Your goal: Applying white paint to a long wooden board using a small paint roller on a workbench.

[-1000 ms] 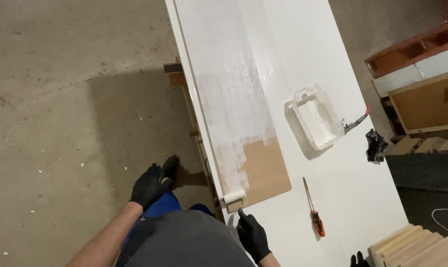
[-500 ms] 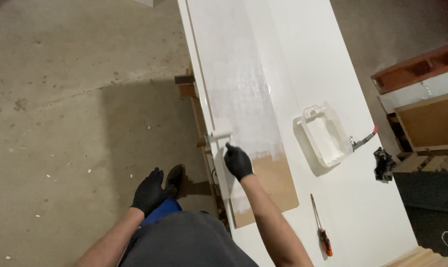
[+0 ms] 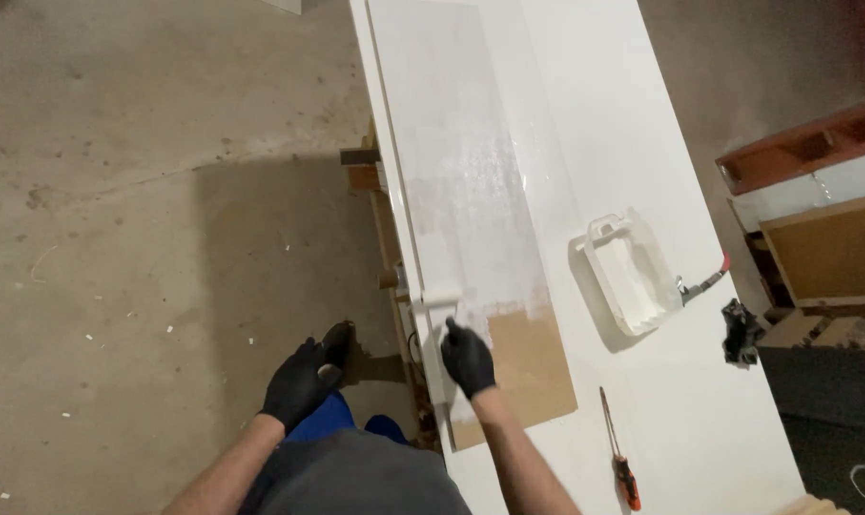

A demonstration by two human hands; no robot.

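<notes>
right hand [image 3: 468, 360]: black glove, fist closed round handle of paint roller [image 3: 440, 298]
roller: small white sleeve, long axis across the board, lying on the board's near-left part right at the left edge; handle runs back toward the person
board [image 3: 471, 191]: long narrow panel, long axis running away from camera, mostly painted white; bare brown patch [image 3: 533, 367] at near end, just right of the hand
left hand [image 3: 304, 381]: black glove, off the table, resting by the knee, fingers curled, holds nothing afaict
table [image 3: 642, 124]: white top, board lies along its left side
edges: roller at board's left rim, floor [image 3: 146, 191] drop just beyond
room: open painted run ahead; right of board clear up to paint tray [image 3: 631, 277]
misc: screwdriver [image 3: 620, 458] near right, well apart from hand; dark rag [image 3: 741, 331] at table's right edge, blurry
</notes>
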